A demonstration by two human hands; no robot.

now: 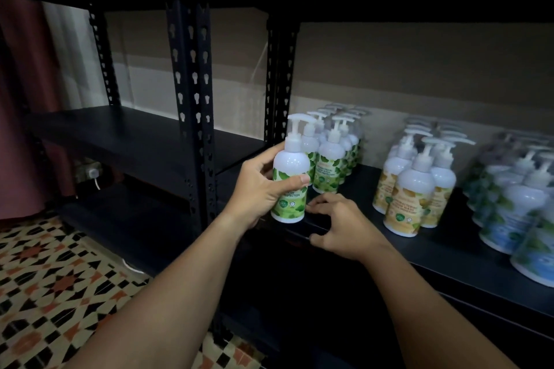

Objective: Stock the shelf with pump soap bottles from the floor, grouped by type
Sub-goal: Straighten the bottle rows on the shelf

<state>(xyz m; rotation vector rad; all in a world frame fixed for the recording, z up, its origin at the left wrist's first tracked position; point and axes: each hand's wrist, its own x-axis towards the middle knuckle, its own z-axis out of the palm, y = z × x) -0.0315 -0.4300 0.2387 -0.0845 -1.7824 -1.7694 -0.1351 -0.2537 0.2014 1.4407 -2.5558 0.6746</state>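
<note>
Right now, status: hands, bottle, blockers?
Left hand grips green bottle at shelf front edge. Right hand rests on shelf, holds nothing. Green group right behind; nothing in the way.

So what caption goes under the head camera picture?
Left hand sets a green-label soap bottle on the shelf, right hand resting nearby.

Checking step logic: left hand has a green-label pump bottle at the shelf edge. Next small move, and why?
Probably set the green-leaf white pump bottle held by the left hand down ahead of the matching green-label bottle group; the black shelf looks bare there.
</note>
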